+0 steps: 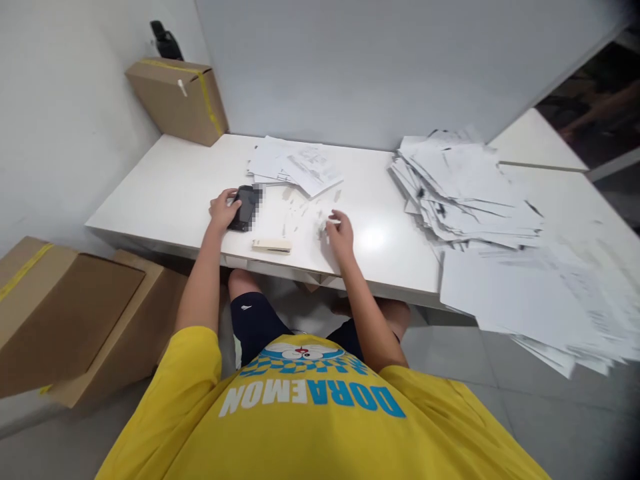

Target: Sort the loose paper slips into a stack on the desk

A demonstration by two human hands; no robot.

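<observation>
My left hand (pixel 223 209) is closed around the near left side of a black phone (pixel 245 208), with the thumb over its face. The phone's right edge is blurred out by a pixel patch. To the right, my right hand (pixel 341 235) hovers low over the table with its fingers curled in a pinch. Something small and whitish shows at its fingertips, too blurred to name. Between the hands, small paper scraps (pixel 295 212) are scattered on the tabletop. A cream stapler (pixel 271 246) lies close to the table's front edge.
Loose printed papers (pixel 300 165) lie behind the scraps. On the right, a tall untidy paper stack (pixel 460 187) and spread sheets (pixel 530 287) overhang the white table's (pixel 150 193) edge. A taped carton (pixel 180 100) stands at the back left; open cardboard boxes (pixel 75 313) sit below left.
</observation>
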